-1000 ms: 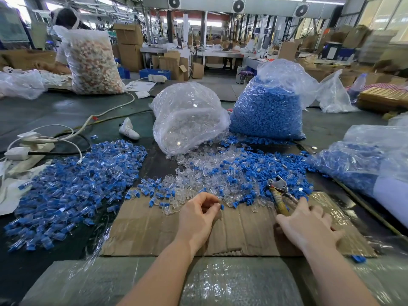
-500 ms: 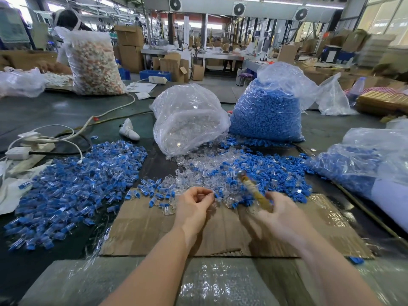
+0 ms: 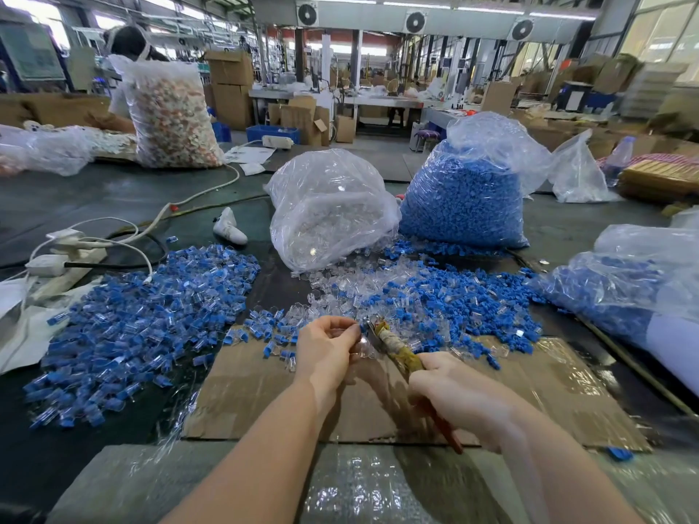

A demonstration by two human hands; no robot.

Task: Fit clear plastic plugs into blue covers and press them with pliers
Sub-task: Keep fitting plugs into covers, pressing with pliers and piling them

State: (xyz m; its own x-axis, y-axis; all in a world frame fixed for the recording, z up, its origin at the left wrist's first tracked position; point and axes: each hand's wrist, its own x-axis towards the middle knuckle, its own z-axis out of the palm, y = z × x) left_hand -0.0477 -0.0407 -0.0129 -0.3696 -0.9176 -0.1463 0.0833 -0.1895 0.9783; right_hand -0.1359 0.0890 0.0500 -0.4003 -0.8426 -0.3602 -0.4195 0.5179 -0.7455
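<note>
Pliers [image 3: 397, 346] now sit gripped in the right hand [image 3: 465, 400], their wrapped yellowish handles running up and left from the curled fingers so the metal nose meets the left hand's fingertips; a second ago they lay on the cardboard sheet [image 3: 559, 391] with the right hand only reaching over them, and half a second ago they were lifted but pointed away to the far side. The left hand [image 3: 327, 349] has stayed at nearly the same spot above the near edge of the mixed pile, fingers curled and pinching a small clear plastic plug [image 3: 361, 340] just beside the plier nose; whether a blue cover is on it is too blurred to tell. Loose blue covers and clear plugs [image 3: 435, 296] are scattered just beyond both hands, spilling onto the far edge of the cardboard. To the left, well apart from the hands, lies a broad heap of assembled blue-and-clear pieces [image 3: 143, 323]. Farther off stand a bag of clear plugs [image 3: 329, 209] and, to its right and touching it, a bag of blue covers [image 3: 465, 198]. Another bag of blue parts [image 3: 620, 289] lies at the right.
</note>
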